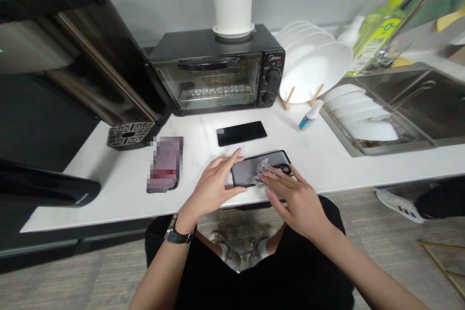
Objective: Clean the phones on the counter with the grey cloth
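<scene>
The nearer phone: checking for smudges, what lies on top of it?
A crumpled wipe under the right hand; the left hand holds the phone by its end. Surface beneath them is hidden.

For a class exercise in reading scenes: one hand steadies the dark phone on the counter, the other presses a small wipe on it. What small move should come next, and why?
Probably slide the right hand and its wipe leftward along the phone, left hand pinning that end. The wipe sits near the camera end; the surface toward the left hand looks uncovered.
</scene>
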Demonstrator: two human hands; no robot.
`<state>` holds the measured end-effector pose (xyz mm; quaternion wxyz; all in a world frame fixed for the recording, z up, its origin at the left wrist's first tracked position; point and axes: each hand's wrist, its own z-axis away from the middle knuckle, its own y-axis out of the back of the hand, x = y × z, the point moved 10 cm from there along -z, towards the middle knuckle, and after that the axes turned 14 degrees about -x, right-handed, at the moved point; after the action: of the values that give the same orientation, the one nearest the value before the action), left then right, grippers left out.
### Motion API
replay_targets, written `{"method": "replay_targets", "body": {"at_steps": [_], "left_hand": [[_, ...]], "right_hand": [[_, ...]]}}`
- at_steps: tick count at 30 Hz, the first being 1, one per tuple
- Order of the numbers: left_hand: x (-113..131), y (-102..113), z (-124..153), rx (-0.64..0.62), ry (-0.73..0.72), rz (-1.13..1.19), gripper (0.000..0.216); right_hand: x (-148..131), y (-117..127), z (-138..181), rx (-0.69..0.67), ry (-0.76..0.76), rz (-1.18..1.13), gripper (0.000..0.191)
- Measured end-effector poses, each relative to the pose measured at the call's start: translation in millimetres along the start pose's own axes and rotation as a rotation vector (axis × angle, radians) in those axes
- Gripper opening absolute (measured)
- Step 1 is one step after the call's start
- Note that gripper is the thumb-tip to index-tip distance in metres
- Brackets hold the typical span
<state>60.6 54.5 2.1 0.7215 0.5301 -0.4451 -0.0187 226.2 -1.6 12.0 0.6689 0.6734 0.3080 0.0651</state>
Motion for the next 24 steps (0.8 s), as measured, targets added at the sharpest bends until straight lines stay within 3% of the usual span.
{"method": "replay_targets", "body": {"at_steps": [3, 6, 10, 13, 16, 20, 24], "left_hand": [[3.0, -0.3, -1.2, 0.001, -0.010, 0.003, 0.104], [4.1, -0.3, -2.6, 0.005, -0.014, 0.005, 0.104], [-0.5, 0.8, -3.7, 0.007, -0.005, 0.034, 0.101], [-5.6, 1.5, -4.0, 0.005, -0.002, 0.054, 0.095], [-7.4, 2.4, -3.0, 0.017, -0.010, 0.061, 0.092], [-4.8, 2.1, -0.3, 0.030, -0.006, 0.032, 0.096], [-0.6, 0.7, 0.7, 0.019, -0.006, 0.007, 0.103]], "right_hand": [[26.9, 10.0, 3.8, 0.075, -0.082, 0.124, 0.039], [25.8, 6.7, -8.5, 0.133, -0.141, 0.194, 0.043], [-13.9, -9.1, -34.5, 0.176, -0.165, 0.159, 0.053], [-53.1, -22.0, -51.8, 0.145, -0.059, 0.053, 0.050], [-70.0, -26.4, -57.4, 0.095, 0.006, -0.032, 0.047], [-61.9, -20.3, -42.2, 0.030, 0.067, -0.097, 0.039], [-29.8, -9.1, -17.4, -0.015, 0.060, -0.073, 0.035]]}}
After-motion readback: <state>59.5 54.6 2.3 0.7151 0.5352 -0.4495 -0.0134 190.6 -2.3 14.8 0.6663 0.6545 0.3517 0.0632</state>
